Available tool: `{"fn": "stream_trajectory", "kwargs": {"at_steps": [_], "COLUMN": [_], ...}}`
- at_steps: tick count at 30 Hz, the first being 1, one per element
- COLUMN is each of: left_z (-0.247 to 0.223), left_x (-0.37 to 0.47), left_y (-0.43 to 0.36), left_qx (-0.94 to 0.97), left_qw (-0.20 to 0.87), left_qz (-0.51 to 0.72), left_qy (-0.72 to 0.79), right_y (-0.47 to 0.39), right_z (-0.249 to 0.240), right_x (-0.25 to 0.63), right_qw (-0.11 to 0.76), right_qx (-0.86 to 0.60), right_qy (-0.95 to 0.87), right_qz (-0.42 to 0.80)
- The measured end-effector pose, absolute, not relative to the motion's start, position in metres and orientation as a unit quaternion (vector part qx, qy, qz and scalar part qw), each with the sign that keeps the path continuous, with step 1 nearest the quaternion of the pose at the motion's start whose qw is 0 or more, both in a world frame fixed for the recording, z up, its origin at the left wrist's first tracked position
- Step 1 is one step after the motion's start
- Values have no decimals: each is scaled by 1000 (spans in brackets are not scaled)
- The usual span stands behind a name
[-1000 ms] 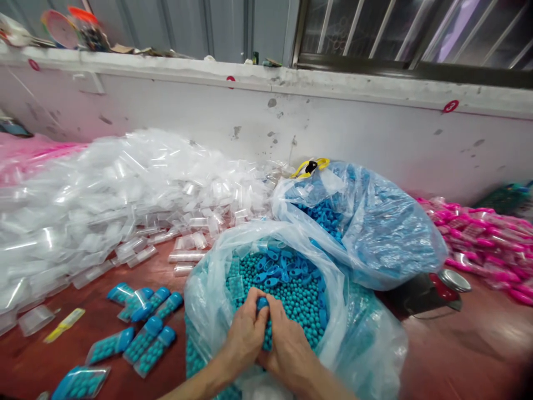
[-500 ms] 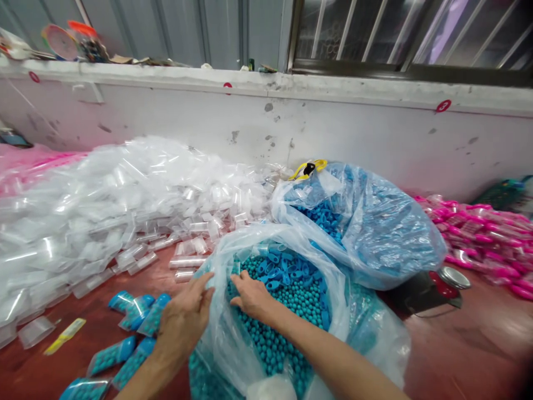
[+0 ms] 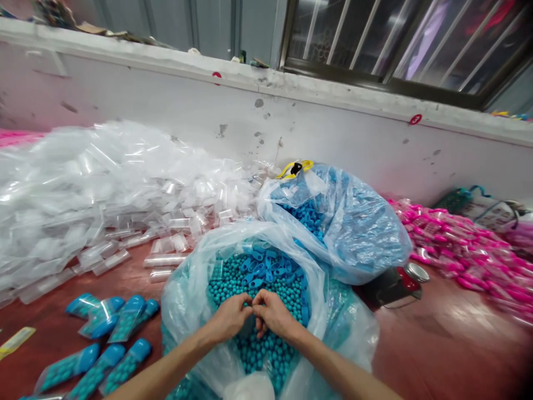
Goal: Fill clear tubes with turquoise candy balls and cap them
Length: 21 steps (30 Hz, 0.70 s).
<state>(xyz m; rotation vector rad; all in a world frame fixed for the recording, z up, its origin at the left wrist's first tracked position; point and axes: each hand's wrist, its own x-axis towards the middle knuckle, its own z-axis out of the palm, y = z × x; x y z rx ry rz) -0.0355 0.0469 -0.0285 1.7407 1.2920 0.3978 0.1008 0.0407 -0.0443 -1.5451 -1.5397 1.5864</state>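
My left hand [image 3: 234,314] and my right hand [image 3: 272,314] meet over an open plastic bag [image 3: 191,278], their fingertips pinched close together. Between them is what looks like a clear plastic tube [image 3: 249,328], blurred and mostly hidden by the fingers. Turquoise beads [image 3: 266,353] fill the bag beneath both hands. Blue caps [image 3: 268,266] lie on the beads toward the far side. To the left, several filled tubes [image 3: 125,319] with blue caps and turquoise beads lie on the red table [image 3: 145,303].
A large heap of clear empty tubes [image 3: 112,172] spreads across the back left. Behind the bead bag sits a bag of blue caps [image 3: 358,222]. A dark box with a round metal lid [image 3: 416,272] stands to the right, before pink packed tubes [image 3: 462,244]. A yellow-and-clear strip [image 3: 16,341] lies far left.
My left hand has moved right, from the bag's left rim to over the beads. My right hand has drawn nearer to me, and the two now meet. The view has shifted right and tilted.
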Motion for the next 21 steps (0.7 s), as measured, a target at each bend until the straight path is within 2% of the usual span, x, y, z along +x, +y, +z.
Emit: {"fn": "stream_trajectory", "kwargs": {"at_steps": [4,6,7,9,12,15,21], "left_z": [-34,-36,-36,-35,-31,-31,-42], "left_x": [-32,-29,-27,-21,-4,21,53], "left_y": [41,36,33,28,26,33,53], "left_qx": [681,703,724,768,801,798,777], "left_qw": [468,421,392,347,313,311,316], "left_qz": [126,111,100,68,25,15,25], "left_qy": [549,562,558,534,510,516,543], "right_y": [36,30,26,16,6,7,31], "right_z": [-37,-24,-16,-2,9,4,-19], "right_x": [111,125,134,152,171,173,167], "right_qw": [237,237,229,164,6,-58,-32], "right_qx": [-570,-560,-543,-543,-581,-629,-714], "right_qy": [-538,-599,-669,-777,-800,-767,-695], "right_qz": [574,521,452,272,147,109,82]}}
